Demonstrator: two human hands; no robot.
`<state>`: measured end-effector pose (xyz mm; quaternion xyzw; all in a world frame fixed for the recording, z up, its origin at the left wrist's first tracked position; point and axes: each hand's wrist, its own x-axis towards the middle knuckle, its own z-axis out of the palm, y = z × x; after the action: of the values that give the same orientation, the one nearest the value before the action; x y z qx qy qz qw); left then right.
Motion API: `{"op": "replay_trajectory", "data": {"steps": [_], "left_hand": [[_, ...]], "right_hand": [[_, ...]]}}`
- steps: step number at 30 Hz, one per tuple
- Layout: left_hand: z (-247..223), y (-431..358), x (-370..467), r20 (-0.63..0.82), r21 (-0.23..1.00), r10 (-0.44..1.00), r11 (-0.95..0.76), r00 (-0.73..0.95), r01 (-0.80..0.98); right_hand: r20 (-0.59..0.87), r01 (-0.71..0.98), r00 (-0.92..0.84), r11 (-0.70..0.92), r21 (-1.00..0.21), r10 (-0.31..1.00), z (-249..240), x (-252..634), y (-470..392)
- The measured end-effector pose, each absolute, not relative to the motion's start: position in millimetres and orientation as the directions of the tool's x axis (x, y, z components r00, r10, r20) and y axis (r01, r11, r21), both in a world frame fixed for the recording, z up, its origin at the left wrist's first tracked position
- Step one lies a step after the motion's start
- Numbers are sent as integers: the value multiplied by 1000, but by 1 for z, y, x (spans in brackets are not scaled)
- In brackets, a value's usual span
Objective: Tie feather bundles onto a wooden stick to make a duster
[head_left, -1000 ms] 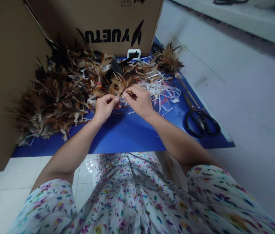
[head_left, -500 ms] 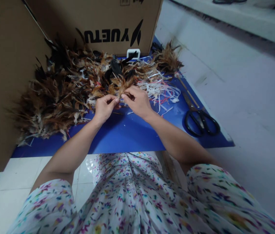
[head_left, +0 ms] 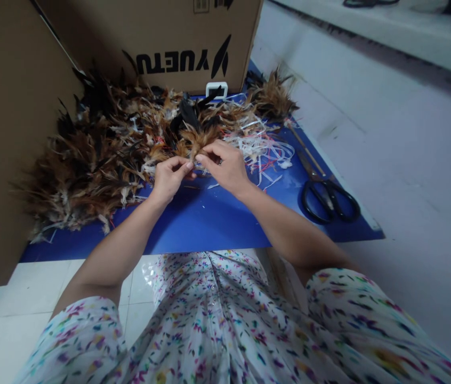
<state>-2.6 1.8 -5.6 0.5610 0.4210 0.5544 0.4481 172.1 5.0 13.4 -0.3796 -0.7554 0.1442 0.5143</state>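
Note:
Both hands meet above the blue tabletop [head_left: 209, 224], at the front of a heap of brown and black feathers [head_left: 93, 154]. A small bunch of brown feathers [head_left: 198, 137] stands up between them, its base pinched by my left hand [head_left: 169, 178] and my right hand [head_left: 225, 164]. Thumbs and forefingers nearly touch there, so the quill ends are mostly hidden. Beyond my right hand lies a tangle of white and red strips [head_left: 263, 149].
Black-handled scissors [head_left: 327, 200] lie at the right edge beside a thin stick [head_left: 307, 150]. A feather bundle [head_left: 273, 96] rests at the back right. Cardboard boxes [head_left: 185, 32] stand behind and left, with a small white-framed device [head_left: 216, 89] at the back. A wall [head_left: 389, 160] runs along the right.
Hardly anything differs. Both hands keep their pinch on the feather bunch with tiny finger shifts, and the whole view has drifted slightly.

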Motion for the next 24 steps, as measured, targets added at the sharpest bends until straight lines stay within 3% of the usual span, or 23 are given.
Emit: {"op": "replay_trajectory", "data": {"steps": [9, 17, 24], "left_hand": [[-4, 8, -7, 196, 964, 979, -184, 47, -192], [-3, 12, -13, 264, 942, 964, -250, 32, -225], [0, 14, -18, 302, 932, 953, -297, -6, -206]], "right_hand": [[659, 417, -72, 622, -663, 749, 24, 178, 4], [446, 518, -357, 572, -636, 820, 15, 181, 11], [287, 595, -536, 597, -539, 794, 13, 178, 8]]}}
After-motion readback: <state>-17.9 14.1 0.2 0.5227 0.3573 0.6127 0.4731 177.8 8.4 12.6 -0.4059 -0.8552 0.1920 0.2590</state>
